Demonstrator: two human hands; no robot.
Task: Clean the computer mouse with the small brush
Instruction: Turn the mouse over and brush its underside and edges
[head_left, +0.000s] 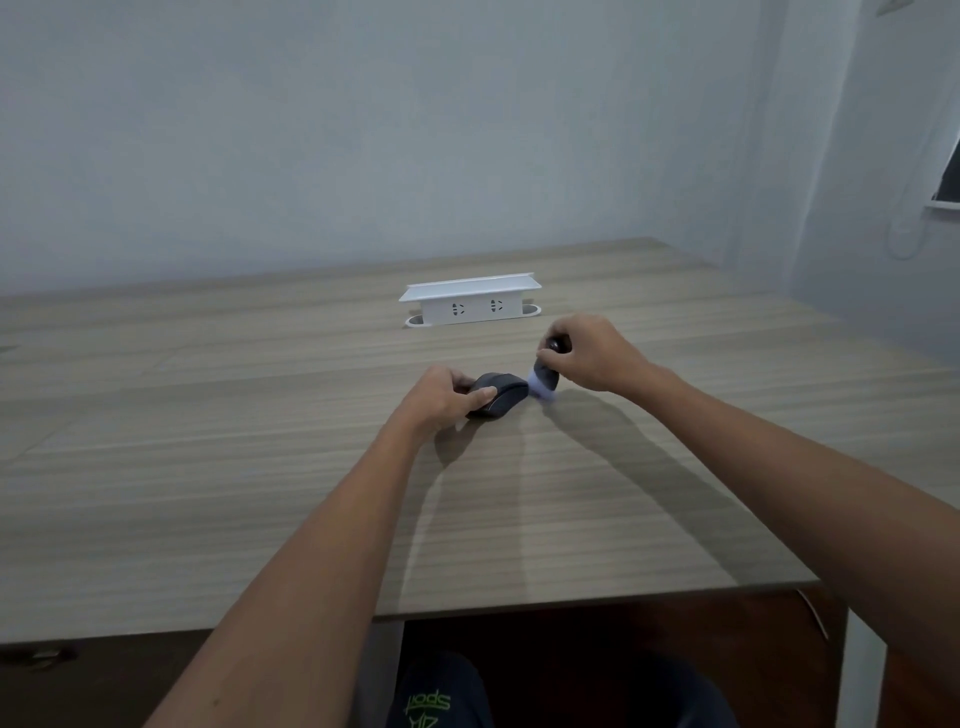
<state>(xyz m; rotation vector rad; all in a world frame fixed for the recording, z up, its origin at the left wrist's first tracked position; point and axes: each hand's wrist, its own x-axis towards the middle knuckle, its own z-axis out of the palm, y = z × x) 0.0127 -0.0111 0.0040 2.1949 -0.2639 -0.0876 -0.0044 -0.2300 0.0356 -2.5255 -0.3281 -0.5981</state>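
Person seated at the near edge of the desk (208, 467), both bare arms stretched out over it.

Mouse (500, 393) lies on the desk near the middle, a little toward the far edge, just short of the white socket box (470, 304). Its long axis runs roughly left to right.

Left hand (441, 397) closes on the mouse's left end, thumb and fingers pinching it and pinning it to the desk.

Right hand (592, 353) holds the small brush (544, 376); grip pinched on the dark handle, pale bristles pointing down and left. Bristles blur; they seem to touch the mouse's right end, or sit just beside it.

So the mouse lies directly left of the brush hand. Judging by that, the next stroke would sweep leftward along the mouse's length, toward the holding hand.
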